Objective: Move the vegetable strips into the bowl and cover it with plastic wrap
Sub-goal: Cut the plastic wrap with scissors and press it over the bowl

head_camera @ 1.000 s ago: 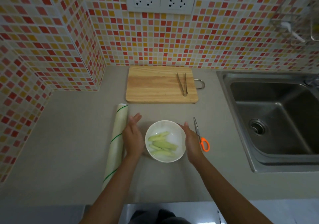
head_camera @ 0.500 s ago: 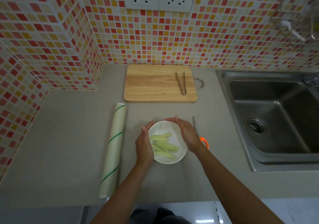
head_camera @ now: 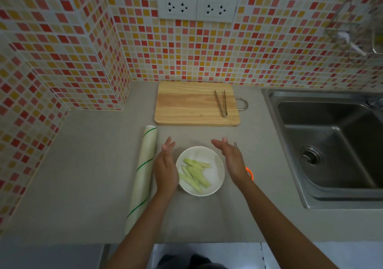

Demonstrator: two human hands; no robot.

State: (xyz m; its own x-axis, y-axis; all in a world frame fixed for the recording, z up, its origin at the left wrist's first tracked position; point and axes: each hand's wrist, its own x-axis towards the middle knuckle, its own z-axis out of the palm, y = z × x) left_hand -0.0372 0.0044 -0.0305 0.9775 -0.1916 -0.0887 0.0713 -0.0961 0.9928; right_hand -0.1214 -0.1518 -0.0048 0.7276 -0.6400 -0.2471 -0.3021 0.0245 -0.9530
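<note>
Beside bowl (head_camera: 217, 182): left hand (head_camera: 165, 170), right hand (head_camera: 232, 160) flat

Scissors (head_camera: 246, 166) mostly hidden behind right hand (head_camera: 231, 160): only blade tips and a bit of orange handle showing. Left hand (head_camera: 165, 168) covering bowl (head_camera: 215, 182) left rim, so contact there unclear; wrap over bowl impossible to make out. Sink (head_camera: 331, 148) cut off at right edge, rack (head_camera: 356, 30) top right blurred and clipped, both forearms cut by bottom edge.

You've got bare worktop (head_camera: 83, 165) left of the wrap roll (head_camera: 143, 175); scissors (head_camera: 247, 171) crowd the bowl's (head_camera: 219, 177) right.
</note>
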